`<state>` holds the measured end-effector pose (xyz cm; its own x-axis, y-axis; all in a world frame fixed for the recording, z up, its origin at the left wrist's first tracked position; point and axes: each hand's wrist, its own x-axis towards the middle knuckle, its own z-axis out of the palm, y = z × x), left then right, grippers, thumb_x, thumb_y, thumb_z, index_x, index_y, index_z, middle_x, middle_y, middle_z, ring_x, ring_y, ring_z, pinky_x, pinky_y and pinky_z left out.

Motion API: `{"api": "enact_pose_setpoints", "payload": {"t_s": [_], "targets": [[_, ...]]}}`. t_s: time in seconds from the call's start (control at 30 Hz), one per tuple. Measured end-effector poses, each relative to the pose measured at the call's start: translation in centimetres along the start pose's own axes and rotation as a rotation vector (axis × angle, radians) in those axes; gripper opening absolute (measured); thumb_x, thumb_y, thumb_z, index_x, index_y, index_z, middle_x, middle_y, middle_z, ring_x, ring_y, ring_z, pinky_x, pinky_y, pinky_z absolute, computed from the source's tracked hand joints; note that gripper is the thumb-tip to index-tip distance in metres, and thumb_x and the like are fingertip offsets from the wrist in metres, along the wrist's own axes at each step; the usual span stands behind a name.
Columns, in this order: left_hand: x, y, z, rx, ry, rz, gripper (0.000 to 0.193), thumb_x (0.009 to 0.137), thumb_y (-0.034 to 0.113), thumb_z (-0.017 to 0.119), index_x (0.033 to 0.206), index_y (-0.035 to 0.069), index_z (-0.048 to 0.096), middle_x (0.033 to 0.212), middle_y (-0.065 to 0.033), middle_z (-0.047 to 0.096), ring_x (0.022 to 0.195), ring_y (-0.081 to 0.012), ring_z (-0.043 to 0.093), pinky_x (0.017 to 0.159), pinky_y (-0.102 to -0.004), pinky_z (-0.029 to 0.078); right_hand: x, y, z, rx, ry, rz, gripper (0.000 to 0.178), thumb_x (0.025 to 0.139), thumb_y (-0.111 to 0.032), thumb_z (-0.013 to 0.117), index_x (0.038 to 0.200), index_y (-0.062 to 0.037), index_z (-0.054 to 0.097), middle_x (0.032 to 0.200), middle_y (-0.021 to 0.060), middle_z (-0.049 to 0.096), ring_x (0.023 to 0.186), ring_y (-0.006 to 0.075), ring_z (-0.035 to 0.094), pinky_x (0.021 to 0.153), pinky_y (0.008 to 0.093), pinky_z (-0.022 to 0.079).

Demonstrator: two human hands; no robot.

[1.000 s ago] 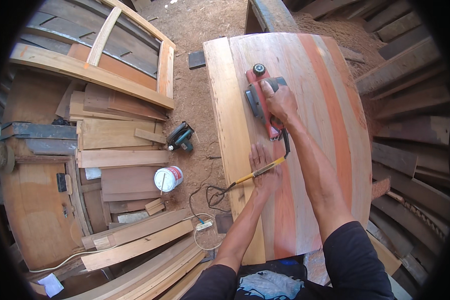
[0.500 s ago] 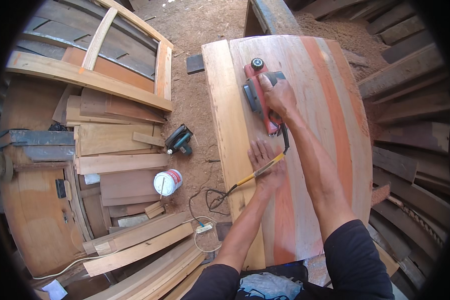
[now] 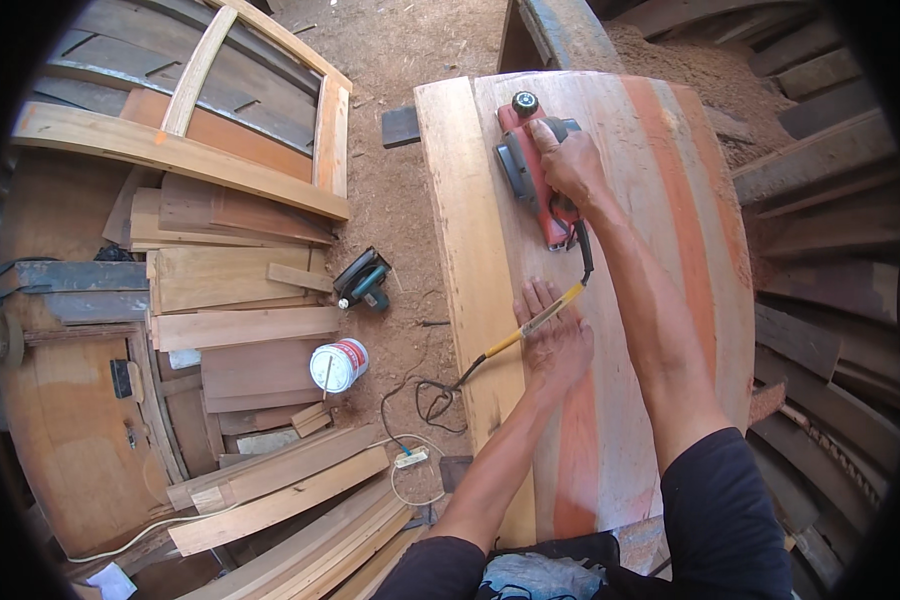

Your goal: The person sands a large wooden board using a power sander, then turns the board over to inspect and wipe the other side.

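My right hand [image 3: 573,165] is wrapped round the rear handle of a red and black electric planer [image 3: 530,175], which rests on a wide wooden panel [image 3: 650,300] near its far end. The panel is made of joined pale and reddish boards. Nearer to me, my left hand [image 3: 558,352] lies flat on the panel, fingers stretched out. The planer's power cord, with a yellow sleeve [image 3: 507,342] on it, runs across the back of that hand and drops over the panel's left edge. The planer's sole is hidden against the wood.
On the floor to the left are a dark circular saw [image 3: 362,280], a white bucket [image 3: 338,366] and a socket strip [image 3: 411,457] with loose cable. Stacked boards [image 3: 260,375] and a wooden frame [image 3: 180,165] fill the far left. Dark planks [image 3: 830,270] line the right.
My right hand has pushed the planer a little farther away along the panel. My left hand stays flat, a bit farther right in the picture, as the whole view shifts slightly.
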<state>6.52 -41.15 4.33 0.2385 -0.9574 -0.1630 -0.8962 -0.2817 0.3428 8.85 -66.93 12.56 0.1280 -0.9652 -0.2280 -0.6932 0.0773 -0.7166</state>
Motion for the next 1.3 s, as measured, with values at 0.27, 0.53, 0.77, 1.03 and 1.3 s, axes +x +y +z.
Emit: {"api": "enact_pose_setpoints", "payload": {"t_s": [0.27,0.53,0.77,1.03,1.3], "targets": [[1.7,0.6,0.4,-0.04,0.0,-0.048,0.095,0.092,0.041,0.058,0.157,-0.015,0.018,0.165,-0.035,0.017,0.156,-0.0497,0.006,0.126,-0.0613,0.003,3.2,-1.4,0.1,-0.006,0.004,0.011,0.074,0.096,-0.066,0.054,0.119,0.0021,0.072,0.118,0.0289,0.071,0.115,0.0443,0.067,0.096,0.0475,0.053],[1.9,0.4,0.5,-0.091,-0.055,-0.048,0.091,0.093,0.042,0.056,0.156,-0.015,0.024,0.165,-0.035,0.016,0.156,-0.0507,0.004,0.126,-0.0624,-0.001,7.5,-3.4,0.4,0.06,-0.051,0.004,0.075,0.097,-0.065,0.056,0.113,0.0068,0.073,0.107,0.0309,0.073,0.107,0.0437,0.071,0.093,0.0471,0.053],[2.0,0.6,1.1,-0.076,0.012,-0.035,0.091,0.093,0.043,0.055,0.155,-0.016,0.025,0.167,-0.0347,0.013,0.156,-0.0509,0.001,0.125,-0.0626,-0.003,11.5,-4.0,0.9,0.104,0.084,-0.15,0.072,0.099,-0.06,0.061,0.065,0.0029,0.065,0.056,0.01,0.059,0.048,0.0196,0.056,0.048,0.0374,0.046],[1.7,0.4,0.2,-0.065,-0.039,-0.06,0.091,0.094,0.045,0.055,0.156,-0.015,0.025,0.166,-0.0336,0.016,0.157,-0.0497,0.003,0.126,-0.0623,-0.001,14.6,-6.5,2.0,0.122,0.061,-0.154,0.07,0.098,-0.061,0.062,0.066,0.0014,0.067,0.057,0.0088,0.059,0.048,0.0191,0.056,0.048,0.0367,0.046],[1.6,1.1,0.4,-0.065,-0.022,-0.062,0.09,0.095,0.046,0.055,0.157,-0.013,0.025,0.166,-0.0319,0.019,0.157,-0.0493,0.005,0.126,-0.0605,0.0,18.2,-3.4,0.7,0.185,0.095,-0.22,0.085,0.096,-0.074,0.049,0.086,0.0054,0.075,0.081,0.0211,0.072,0.082,0.0336,0.072,0.08,0.044,0.053]]}}
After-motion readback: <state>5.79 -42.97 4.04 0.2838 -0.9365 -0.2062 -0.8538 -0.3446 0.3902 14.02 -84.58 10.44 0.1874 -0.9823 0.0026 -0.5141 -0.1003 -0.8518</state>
